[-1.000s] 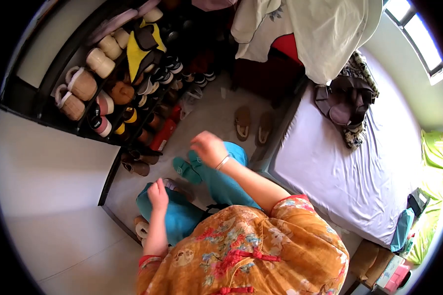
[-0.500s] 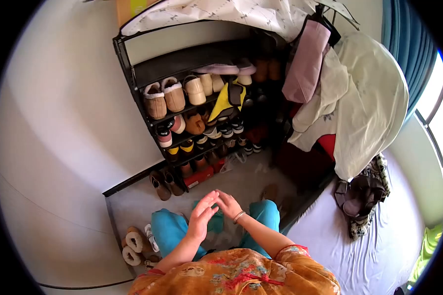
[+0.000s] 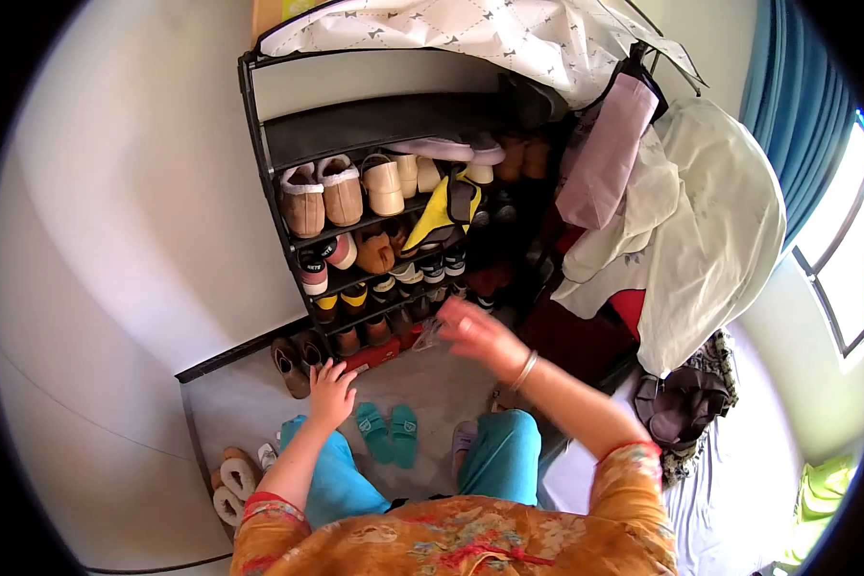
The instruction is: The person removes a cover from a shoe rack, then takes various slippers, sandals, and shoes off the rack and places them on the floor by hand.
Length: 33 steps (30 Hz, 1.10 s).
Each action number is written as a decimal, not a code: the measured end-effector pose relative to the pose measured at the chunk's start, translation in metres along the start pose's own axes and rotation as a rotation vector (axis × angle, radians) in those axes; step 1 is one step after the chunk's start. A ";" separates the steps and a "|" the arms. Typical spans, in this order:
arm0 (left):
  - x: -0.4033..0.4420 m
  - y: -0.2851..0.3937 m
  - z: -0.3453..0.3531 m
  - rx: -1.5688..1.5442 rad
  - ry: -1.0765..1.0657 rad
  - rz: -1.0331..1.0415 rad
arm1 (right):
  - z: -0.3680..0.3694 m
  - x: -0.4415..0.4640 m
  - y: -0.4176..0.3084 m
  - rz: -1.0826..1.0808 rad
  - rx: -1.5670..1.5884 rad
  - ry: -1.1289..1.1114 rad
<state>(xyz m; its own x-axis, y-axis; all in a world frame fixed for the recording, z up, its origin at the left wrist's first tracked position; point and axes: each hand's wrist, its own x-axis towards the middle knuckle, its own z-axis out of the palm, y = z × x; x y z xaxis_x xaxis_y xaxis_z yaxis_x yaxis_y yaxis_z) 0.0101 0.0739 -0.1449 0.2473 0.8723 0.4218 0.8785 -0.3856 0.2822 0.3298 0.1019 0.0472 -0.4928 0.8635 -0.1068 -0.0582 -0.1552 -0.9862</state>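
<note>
My left hand [image 3: 332, 395] is over the floor in front of the shoe rack, fingers apart and holding nothing. Just beyond its fingertips stands a pair of brown shoes [image 3: 298, 363]. My right hand [image 3: 480, 334] reaches toward the lower rack; it is smeared by motion, but its fingers look stretched out and nothing shows in them. Near its fingertips are a clear plastic bag [image 3: 428, 336] and a red shoe box [image 3: 372, 355]. Between my knees, a pair of teal slippers [image 3: 388, 434] lies on the floor.
The black shoe rack [image 3: 264, 158] holds fur-lined slippers [image 3: 323, 200], cream shoes [image 3: 384, 186], a yellow-and-grey item [image 3: 442, 213] and other shoes. A pink bag [image 3: 605, 163] and pale cloth [image 3: 701, 230] hang at right, above the bed [image 3: 739, 490]. Fluffy slippers [image 3: 235, 480] lie at lower left.
My hands were together in front of me and have come apart. The left moved left and the right moved forward and right, uncovering the teal slippers.
</note>
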 end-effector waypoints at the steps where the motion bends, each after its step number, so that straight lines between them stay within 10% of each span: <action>1: -0.006 -0.010 0.005 -0.030 -0.079 0.005 | -0.016 0.005 -0.024 -0.061 -0.098 0.084; 7: -0.021 -0.033 0.046 -0.240 -0.301 0.051 | -0.154 0.096 -0.133 -0.626 -0.922 0.618; 17: 0.008 -0.039 0.078 -0.342 -0.487 -0.186 | -0.298 0.216 -0.257 -0.533 -1.006 1.181; 33: 0.028 -0.019 0.093 -0.439 -0.614 -0.229 | -0.175 0.300 -0.202 -0.951 -1.363 1.083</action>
<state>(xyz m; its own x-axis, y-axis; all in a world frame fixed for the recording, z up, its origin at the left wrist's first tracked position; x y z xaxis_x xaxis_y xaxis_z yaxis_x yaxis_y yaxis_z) 0.0387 0.1338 -0.2182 0.3738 0.9050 -0.2031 0.7248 -0.1484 0.6728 0.3457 0.4763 0.1917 -0.0387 0.3933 0.9186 0.9065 0.4006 -0.1333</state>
